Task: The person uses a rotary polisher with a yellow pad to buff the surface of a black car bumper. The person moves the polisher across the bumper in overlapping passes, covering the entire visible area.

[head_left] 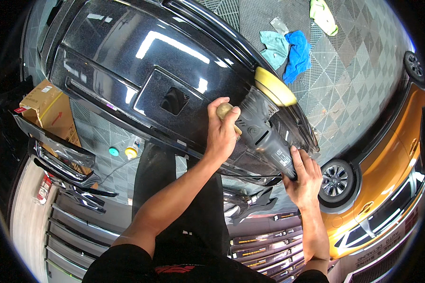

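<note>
Left hand (222,134) closes round polisher's (268,141) knob (225,111), right hand (304,183) wraps its rear, over black panel's (113,56) right end; better keep yellow pad (275,87) flat, pressure even.

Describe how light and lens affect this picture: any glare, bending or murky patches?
In the head view, white reflections glare on the glossy black panel; in the same view, the orange car bows along the right rim and the corners go black; there too, the left hand, right hand and power tool look fairly clear, while the black trousers show little detail.
</note>
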Tool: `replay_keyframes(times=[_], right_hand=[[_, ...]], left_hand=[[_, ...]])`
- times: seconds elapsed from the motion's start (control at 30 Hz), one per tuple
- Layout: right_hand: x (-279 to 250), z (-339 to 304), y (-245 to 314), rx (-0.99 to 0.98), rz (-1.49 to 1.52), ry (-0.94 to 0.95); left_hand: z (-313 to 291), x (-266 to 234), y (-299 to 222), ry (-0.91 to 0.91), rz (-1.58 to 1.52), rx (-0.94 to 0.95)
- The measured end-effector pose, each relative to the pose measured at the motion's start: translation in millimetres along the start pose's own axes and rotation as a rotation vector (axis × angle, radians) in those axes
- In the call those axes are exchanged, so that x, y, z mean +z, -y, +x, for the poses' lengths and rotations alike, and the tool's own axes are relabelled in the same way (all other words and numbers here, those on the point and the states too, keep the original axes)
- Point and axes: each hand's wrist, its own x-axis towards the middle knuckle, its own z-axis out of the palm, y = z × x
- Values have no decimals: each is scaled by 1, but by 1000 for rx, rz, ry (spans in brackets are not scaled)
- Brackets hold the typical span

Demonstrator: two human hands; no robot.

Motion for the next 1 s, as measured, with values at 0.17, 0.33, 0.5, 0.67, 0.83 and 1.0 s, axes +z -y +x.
replay_keyframes(times=[0.17, 0.33, 0.5, 0.67, 0.83, 1.0], right_hand=[[2, -1, -1, 9, 1, 3], [4, -8, -2, 19, 2, -8], [10, -27, -8, 75, 22, 3], [13, -31, -10, 77, 29, -14], [8, -16, -7, 46, 45, -7], [1, 0, 0, 1, 40, -33]], left_hand=[[0, 0, 0, 9, 2, 1], [3, 5, 10, 49, -49, 42], [-2, 13, 20, 88, -56, -29], [-1, 16, 25, 80, -51, 2], [-2, 10, 8, 9, 26, -18], [1, 3, -7, -28, -23, -14]])
